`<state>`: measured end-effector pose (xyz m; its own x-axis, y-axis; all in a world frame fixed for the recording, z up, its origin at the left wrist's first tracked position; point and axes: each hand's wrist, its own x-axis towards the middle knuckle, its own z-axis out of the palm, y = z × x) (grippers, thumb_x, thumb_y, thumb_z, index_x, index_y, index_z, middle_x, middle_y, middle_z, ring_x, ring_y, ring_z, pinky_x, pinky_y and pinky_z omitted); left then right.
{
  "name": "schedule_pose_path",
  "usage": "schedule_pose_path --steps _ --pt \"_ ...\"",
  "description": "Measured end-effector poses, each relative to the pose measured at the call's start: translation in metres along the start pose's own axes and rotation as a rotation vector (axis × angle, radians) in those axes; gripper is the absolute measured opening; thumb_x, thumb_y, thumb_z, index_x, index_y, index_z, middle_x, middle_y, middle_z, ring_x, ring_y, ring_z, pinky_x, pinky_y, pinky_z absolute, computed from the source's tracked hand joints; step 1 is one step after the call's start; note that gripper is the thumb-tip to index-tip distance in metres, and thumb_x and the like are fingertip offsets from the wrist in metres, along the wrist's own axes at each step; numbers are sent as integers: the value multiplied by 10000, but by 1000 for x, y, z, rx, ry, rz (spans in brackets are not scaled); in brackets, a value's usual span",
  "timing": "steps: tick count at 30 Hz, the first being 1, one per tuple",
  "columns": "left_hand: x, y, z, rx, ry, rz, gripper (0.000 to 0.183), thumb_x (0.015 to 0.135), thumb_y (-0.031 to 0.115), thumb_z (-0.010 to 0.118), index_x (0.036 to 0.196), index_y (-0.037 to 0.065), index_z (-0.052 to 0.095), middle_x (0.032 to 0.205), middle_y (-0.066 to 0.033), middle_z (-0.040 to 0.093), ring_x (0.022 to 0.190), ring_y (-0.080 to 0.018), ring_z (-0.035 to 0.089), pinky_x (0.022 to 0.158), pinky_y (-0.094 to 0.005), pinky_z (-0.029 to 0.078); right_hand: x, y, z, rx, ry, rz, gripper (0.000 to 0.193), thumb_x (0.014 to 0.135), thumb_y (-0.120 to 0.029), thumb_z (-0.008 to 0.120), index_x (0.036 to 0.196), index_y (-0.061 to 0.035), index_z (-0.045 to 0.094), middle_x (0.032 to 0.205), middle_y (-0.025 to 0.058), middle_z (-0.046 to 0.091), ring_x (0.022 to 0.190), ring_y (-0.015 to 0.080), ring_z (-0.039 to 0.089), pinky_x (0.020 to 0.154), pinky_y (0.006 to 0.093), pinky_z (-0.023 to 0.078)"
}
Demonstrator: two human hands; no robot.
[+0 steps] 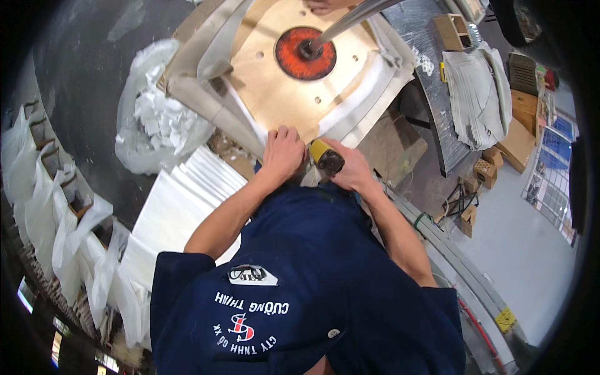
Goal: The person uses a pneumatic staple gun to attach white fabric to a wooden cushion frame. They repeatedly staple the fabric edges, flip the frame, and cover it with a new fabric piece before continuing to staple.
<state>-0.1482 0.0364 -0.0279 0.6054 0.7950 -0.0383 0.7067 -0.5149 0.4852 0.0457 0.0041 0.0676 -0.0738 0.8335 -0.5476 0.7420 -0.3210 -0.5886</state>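
At the near edge of a square seat panel, my left hand is closed, its curled fingers on the grey fabric there. My right hand is wrapped round a yellow and black staple gun, held close beside the left hand at the same edge. Pale wood shows in the panel's middle, with grey fabric and white padding round it. An orange-red disc on a metal rod rests on the wood. Beyond it, part of another hand touches the far side.
To the left lie a clear plastic bag of white scraps and a fanned stack of white sheets. On the right, a dark table carries piled grey fabric pieces and a small wooden box. Cardboard pieces stand beyond it.
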Motion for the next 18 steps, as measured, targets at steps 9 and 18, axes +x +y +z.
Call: schedule_pose_path --steps 9,18 --pt "36 36 -14 60 -54 -10 275 796 250 705 1050 145 717 1129 -125 594 1079 -331 543 878 -510 395 3 83 -53 317 98 -114 440 760 -139 729 1192 -85 667 895 159 733 764 306 716 732 404 583" --pt "287 97 11 168 53 158 323 859 176 644 1177 186 698 1146 -132 528 1111 -343 484 911 -511 384 110 187 -222 654 79 -34 161 749 -65 721 884 16 687 737 47 695 528 111 620 490 276 498"
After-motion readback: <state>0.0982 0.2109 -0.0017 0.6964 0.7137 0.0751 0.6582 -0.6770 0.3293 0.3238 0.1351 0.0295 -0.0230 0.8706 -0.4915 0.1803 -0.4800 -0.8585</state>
